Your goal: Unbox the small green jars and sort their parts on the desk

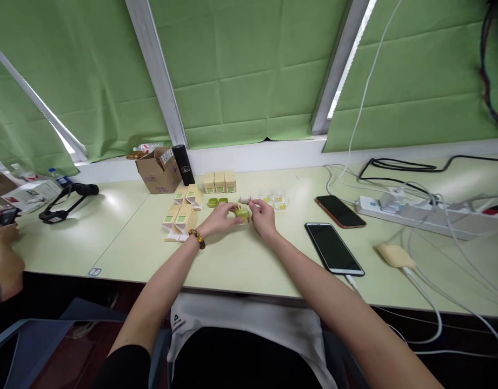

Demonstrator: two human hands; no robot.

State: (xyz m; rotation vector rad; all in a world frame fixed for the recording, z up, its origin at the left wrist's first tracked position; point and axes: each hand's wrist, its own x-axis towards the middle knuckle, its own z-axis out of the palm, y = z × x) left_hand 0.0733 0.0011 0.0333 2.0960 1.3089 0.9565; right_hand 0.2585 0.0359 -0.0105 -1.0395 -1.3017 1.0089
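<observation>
My left hand (219,220), with a beaded bracelet on its wrist, is closed around the side of a small green container (242,214) above the table. Close on its right, my right hand (263,217) has thumb and fingers pinched at the container's edge; what they grip is too small to make out. A small pale object (244,199) shows just behind the fingertips. Beyond my left hand lie small green trays (218,202). Clear plastic cups (278,199) with yellow bits stand behind my right hand.
Small cream boxes stand left (185,216) and behind (219,182). Farther back are a cardboard box (157,172) and a black cylinder (184,165). Two phones (333,248), a power strip (415,215) and cables lie right. At far left is another person's hand (5,237).
</observation>
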